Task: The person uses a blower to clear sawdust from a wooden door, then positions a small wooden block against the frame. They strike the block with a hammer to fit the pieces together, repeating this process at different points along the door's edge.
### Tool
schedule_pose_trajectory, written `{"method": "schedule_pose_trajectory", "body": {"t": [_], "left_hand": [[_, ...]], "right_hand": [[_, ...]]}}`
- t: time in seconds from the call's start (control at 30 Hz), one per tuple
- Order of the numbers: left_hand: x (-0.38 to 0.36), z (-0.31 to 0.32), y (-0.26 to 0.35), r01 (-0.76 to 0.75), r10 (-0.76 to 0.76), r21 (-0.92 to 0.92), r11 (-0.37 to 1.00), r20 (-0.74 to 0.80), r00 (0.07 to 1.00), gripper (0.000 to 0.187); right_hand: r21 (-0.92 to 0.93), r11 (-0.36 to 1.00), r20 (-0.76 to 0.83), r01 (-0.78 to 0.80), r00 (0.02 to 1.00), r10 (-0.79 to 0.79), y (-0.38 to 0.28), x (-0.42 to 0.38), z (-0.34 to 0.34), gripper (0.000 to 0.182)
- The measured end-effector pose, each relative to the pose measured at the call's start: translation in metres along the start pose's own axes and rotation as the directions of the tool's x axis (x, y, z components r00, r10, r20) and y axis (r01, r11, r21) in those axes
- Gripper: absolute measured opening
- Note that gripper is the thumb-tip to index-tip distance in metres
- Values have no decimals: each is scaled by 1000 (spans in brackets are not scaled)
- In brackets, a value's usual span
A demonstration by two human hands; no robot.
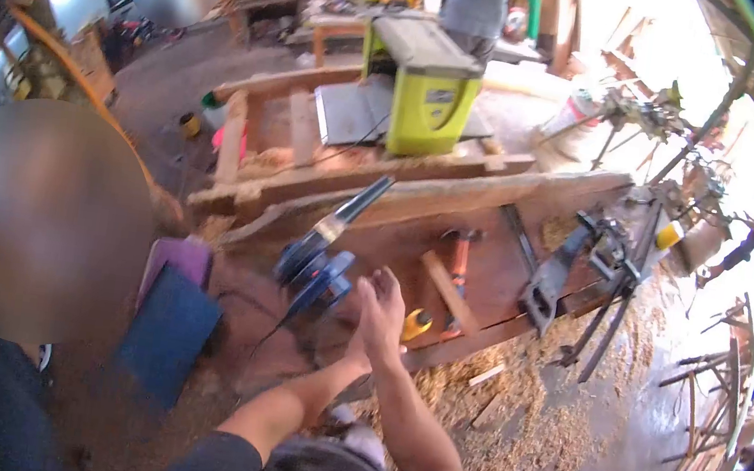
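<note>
My right hand (383,316) is raised over the workbench, its fingers stretched out and holding nothing that I can see. Close against it on the palm side is my left hand (357,348), mostly hidden and blurred, so its fingers cannot be made out. Just left of both hands is a dark blue blower (320,276) with a long black nozzle pointing up and to the right; neither hand visibly grips it. A yellow tape measure (418,324) lies right of my right hand. Beyond it are a wood strip (448,291) and a hammer with an orange handle (460,265).
A handsaw (552,281) and metal clamps (615,255) lie at the bench's right end. A long timber (438,196) runs along its far side, before a lime-green planer (431,101). Shavings (550,436) cover the floor. A person (474,7) stands behind; another is close at left.
</note>
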State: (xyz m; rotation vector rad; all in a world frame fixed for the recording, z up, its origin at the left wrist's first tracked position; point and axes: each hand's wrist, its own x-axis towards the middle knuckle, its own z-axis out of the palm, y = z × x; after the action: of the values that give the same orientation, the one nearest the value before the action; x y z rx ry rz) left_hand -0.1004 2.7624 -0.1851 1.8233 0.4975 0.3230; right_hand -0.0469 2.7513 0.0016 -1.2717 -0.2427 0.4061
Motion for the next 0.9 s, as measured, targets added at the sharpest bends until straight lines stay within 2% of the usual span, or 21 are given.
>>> {"method": "schedule_pose_trajectory", "body": {"t": [0.03,0.07,0.1,0.13,0.17,0.2,0.23,0.27,0.37,0.47,0.5,0.57,0.6,0.63,0.67,0.7,0.73,0.77,0.8,0.83,0.9], "left_hand": [[-22,-29,33,38,-59,266,963,70,996,59],[-41,-50,48,51,-139,510,859,136,981,61],[-63,-64,40,24,-264,761,648,195,945,64],[-86,-82,34,-35,-222,763,645,231,947,63],[-111,-102,30,-100,-172,762,640,270,947,63],[-136,-116,25,-169,-123,754,635,314,941,62],[-151,-124,14,-256,-57,762,595,358,932,56],[-159,-128,4,-270,-32,754,599,360,933,54],[-172,-139,-21,-308,34,736,603,362,931,49],[-185,-149,-27,-314,40,720,619,370,928,47],[-189,-158,-28,-306,38,711,633,366,930,46],[-218,-166,-32,-319,76,656,684,371,925,45],[-236,-171,-21,-368,66,611,701,459,886,47],[-256,-178,0,-419,61,560,714,547,835,50],[-264,-185,20,-256,-114,275,927,856,505,57],[-281,-208,59,-337,48,44,940,965,258,54],[-296,-228,62,-285,323,-306,908,946,15,45],[-287,-259,112,-109,236,-262,959,949,-209,43],[-273,-282,139,42,163,-158,987,944,-287,38],[-244,-300,165,25,198,-198,980,949,-247,32],[-209,-335,143,388,184,-236,891,969,166,36]], "right_hand": [[-167,981,-18,-96,995,94,20,4,14,72],[-307,945,-40,-112,994,104,21,3,30,79],[-207,966,1,-155,987,158,57,13,39,78],[-263,935,25,-238,967,254,70,19,48,71],[-193,927,8,-323,944,330,70,20,65,66],[-167,916,-108,-365,930,351,73,21,78,61],[-156,942,-162,-298,948,273,86,25,87,50],[-152,962,-216,-226,958,190,104,30,94,40],[-34,906,-185,-421,894,408,131,47,102,35],[-5,884,-249,-467,857,451,111,46,117,27],[-130,900,-210,-415,899,384,51,16,129,24],[-116,943,32,-311,948,316,1,-17,122,24],[-220,952,63,-213,971,232,-44,-53,117,25],[-92,984,174,-153,971,167,-66,-77,101,24],[-26,995,194,-93,976,96,-113,-122,92,25],[-44,998,124,-46,991,51,-131,-153,70,29],[-33,999,112,9,994,-5,-155,-194,47,35],[17,999,78,28,997,-29,-174,-238,23,39],[65,996,29,62,998,-64,-190,-282,-2,43],[47,998,-58,49,997,-46,-198,-326,-29,47],[40,999,-199,18,980,-9,-199,-413,-79,48]]}}
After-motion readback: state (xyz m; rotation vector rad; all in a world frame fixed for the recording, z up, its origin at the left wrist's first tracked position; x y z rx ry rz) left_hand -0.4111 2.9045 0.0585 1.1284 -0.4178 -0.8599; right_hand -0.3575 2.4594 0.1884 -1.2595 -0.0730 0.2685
